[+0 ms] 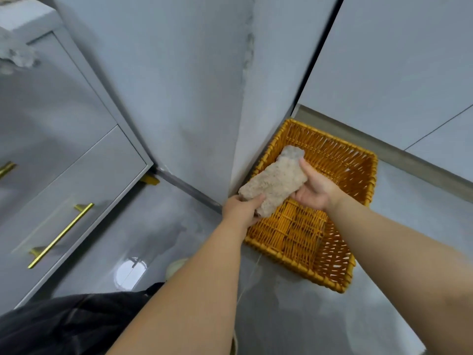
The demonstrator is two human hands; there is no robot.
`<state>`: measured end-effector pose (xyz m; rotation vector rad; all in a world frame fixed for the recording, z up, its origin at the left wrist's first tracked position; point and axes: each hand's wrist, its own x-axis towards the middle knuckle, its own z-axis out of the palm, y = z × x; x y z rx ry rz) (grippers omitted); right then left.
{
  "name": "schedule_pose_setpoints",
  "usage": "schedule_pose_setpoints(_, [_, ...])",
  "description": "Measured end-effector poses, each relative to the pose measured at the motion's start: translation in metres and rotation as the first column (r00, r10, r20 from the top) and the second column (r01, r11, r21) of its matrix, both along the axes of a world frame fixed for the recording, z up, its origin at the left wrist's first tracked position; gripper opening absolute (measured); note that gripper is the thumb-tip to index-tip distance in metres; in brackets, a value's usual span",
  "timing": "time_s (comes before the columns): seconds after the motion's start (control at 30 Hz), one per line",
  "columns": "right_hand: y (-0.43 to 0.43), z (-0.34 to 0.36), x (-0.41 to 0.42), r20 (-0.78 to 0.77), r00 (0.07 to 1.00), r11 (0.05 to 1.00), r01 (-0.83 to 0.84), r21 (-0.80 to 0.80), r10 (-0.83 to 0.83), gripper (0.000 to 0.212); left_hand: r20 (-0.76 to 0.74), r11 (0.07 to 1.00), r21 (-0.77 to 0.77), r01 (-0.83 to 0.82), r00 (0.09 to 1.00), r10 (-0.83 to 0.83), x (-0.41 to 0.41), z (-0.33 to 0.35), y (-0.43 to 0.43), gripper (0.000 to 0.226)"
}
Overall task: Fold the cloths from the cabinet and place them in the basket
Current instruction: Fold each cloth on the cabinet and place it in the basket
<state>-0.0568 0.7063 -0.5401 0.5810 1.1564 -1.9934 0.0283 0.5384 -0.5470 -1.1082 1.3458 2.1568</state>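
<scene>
The cloth (276,180) is one single piece, folded into a thick oblong bundle. It is beige, with a fluffy, woolly pile, and its far end looks more grey. It is held in the air over the inside of the basket (335,286), on the side near the wall corner, and it does not lie on the bottom.

Two bare hands hold it. The left grip (240,208) is closed on the near end of the bundle, the fingers curled over the top of it. The right grip (314,190) holds the far half from the side, with the palm under the cloth and the thumb pressed on top.

The basket is one, square, woven from orange-yellow wicker with open weave in the walls and a tighter woven bottom. I see nothing else inside it. It stands on a glossy grey floor (281,324), which reflects a round light, and it sits right in the corner between a grey wall (199,98) and white flat panels (396,60).

To the left there is a grey cabinet (64,185) with smooth drawer fronts. Two gold metal bar handles show: one whole (61,235), one only partly at the edge (6,168). On top of the cabinet lies something pale and fluffy (19,56), too blurred to name. A small yellow piece (149,180) sits under the cabinet corner. Black fabric (64,326) fills the lower left.
</scene>
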Motion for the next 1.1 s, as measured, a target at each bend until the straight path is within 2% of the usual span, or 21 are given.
schedule_pose_setpoints(0.1, [-0.009, -0.013, 0.006, 0.008, 0.995, 0.993, 0.095, -0.069, -0.095, 0.078, 0.001, 0.996, 0.038, -0.085, 0.996, 0.085, -0.006, -0.005, 0.005, 0.043])
schedule_pose_setpoints(0.2, [-0.016, -0.023, 0.013, 0.024, 0.999, 0.999, 0.024, -0.045, -0.023, 0.086, 0.01, 0.995, 0.046, -0.088, 0.996, 0.087, -0.009, -0.007, 0.006, 0.044])
schedule_pose_setpoints(0.27, [-0.019, -0.028, 0.013, 0.045, 0.995, 0.996, 0.087, 0.007, -0.087, 0.068, -0.009, 1.0, -0.025, -0.018, 1.0, 0.018, -0.009, -0.01, 0.006, 0.044])
schedule_pose_setpoints(0.3, [-0.02, -0.031, 0.011, 0.064, 0.987, 0.989, 0.143, 0.041, -0.145, 0.055, -0.016, 0.993, -0.114, 0.041, 0.999, -0.043, -0.009, -0.011, 0.005, 0.041])
schedule_pose_setpoints(0.33, [-0.021, -0.032, 0.009, 0.077, 0.979, 0.98, 0.182, 0.078, -0.188, 0.045, -0.02, 0.952, -0.273, 0.135, 0.989, -0.146, -0.008, -0.011, 0.003, 0.037])
schedule_pose_setpoints(0.37, [-0.021, -0.032, 0.007, 0.078, 0.974, 0.972, 0.201, 0.121, -0.211, 0.037, 0.002, 0.837, -0.489, 0.246, 0.96, -0.281, -0.007, -0.012, 0.0, 0.033])
schedule_pose_setpoints(0.4, [-0.021, -0.033, 0.006, 0.074, 0.974, 0.965, 0.201, 0.166, -0.215, 0.03, 0.061, 0.645, -0.691, 0.325, 0.916, -0.396, -0.004, -0.012, -0.004, 0.031])
schedule_pose_setpoints(0.43, [-0.02, -0.034, 0.005, 0.064, 0.977, 0.958, 0.187, 0.216, -0.205, 0.025, 0.145, 0.416, -0.832, 0.367, 0.868, -0.475, 0.0, -0.012, -0.007, 0.029])
schedule_pose_setpoints(0.47, [-0.019, -0.038, 0.004, 0.064, 0.979, 0.949, 0.171, 0.265, -0.194, 0.021, 0.226, 0.203, -0.903, 0.379, 0.819, -0.527, 0.005, -0.011, -0.011, 0.026])
schedule_pose_setpoints(0.5, [-0.018, -0.042, 0.004, 0.072, 0.98, 0.939, 0.154, 0.307, -0.185, 0.021, 0.276, 0.041, -0.932, 0.361, 0.777, -0.565, 0.009, -0.011, -0.013, 0.023])
schedule_pose_setpoints(0.53, [-0.015, -0.046, 0.005, 0.083, 0.981, 0.93, 0.139, 0.339, -0.177, 0.023, 0.296, -0.06, -0.943, 0.327, 0.744, -0.599, 0.013, -0.013, -0.014, 0.021])
schedule_pose_setpoints(0.57, [-0.013, -0.051, 0.005, 0.096, 0.98, 0.923, 0.128, 0.362, -0.173, 0.026, 0.306, -0.106, -0.945, 0.309, 0.724, -0.618, 0.016, -0.017, -0.016, 0.02])
schedule_pose_setpoints(0.6, [-0.011, -0.055, 0.006, 0.11, 0.979, 0.917, 0.118, 0.381, -0.172, 0.03, 0.313, -0.104, -0.942, 0.318, 0.724, -0.614, 0.018, -0.02, -0.017, 0.022])
schedule_pose_setpoints(0.7, [-0.01, -0.06, 0.011, 0.137, 0.978, 0.899, 0.084, 0.43, -0.157, 0.035, 0.407, -0.043, -0.886, 0.462, 0.731, -0.548, 0.016, -0.024, -0.021, 0.02])
schedule_pose_setpoints(0.8, [-0.01, -0.062, 0.014, 0.148, 0.981, 0.897, 0.048, 0.439, -0.125, 0.035, 0.506, -0.105, -0.831, 0.546, 0.663, -0.553, 0.012, -0.024, -0.02, 0.016])
schedule_pose_setpoints(0.93, [-0.012, -0.057, 0.017, 0.151, 0.987, 0.9, -0.01, 0.435, -0.062, 0.03, 0.602, -0.081, -0.718, 0.692, 0.558, -0.571, 0.009, -0.019, -0.031, 0.016])
schedule_pose_setpoints(0.97, [-0.013, -0.057, 0.017, 0.146, 0.988, 0.898, -0.021, 0.439, -0.048, 0.032, 0.64, -0.1, -0.664, 0.741, 0.494, -0.588, 0.01, -0.017, -0.036, 0.011])
schedule_pose_setpoints(1.0, [-0.013, -0.058, 0.018, 0.14, 0.99, 0.896, -0.034, 0.443, -0.031, 0.035, 0.696, -0.145, -0.578, 0.803, 0.392, -0.602, 0.014, -0.015, -0.041, 0.012])
schedule_pose_setpoints(1.1, [-0.017, -0.058, 0.022, 0.142, 0.99, 0.889, -0.077, 0.452, 0.013, 0.039, 0.822, -0.352, -0.284, 0.892, 0.038, -0.568, 0.026, -0.014, -0.055, 0.047])
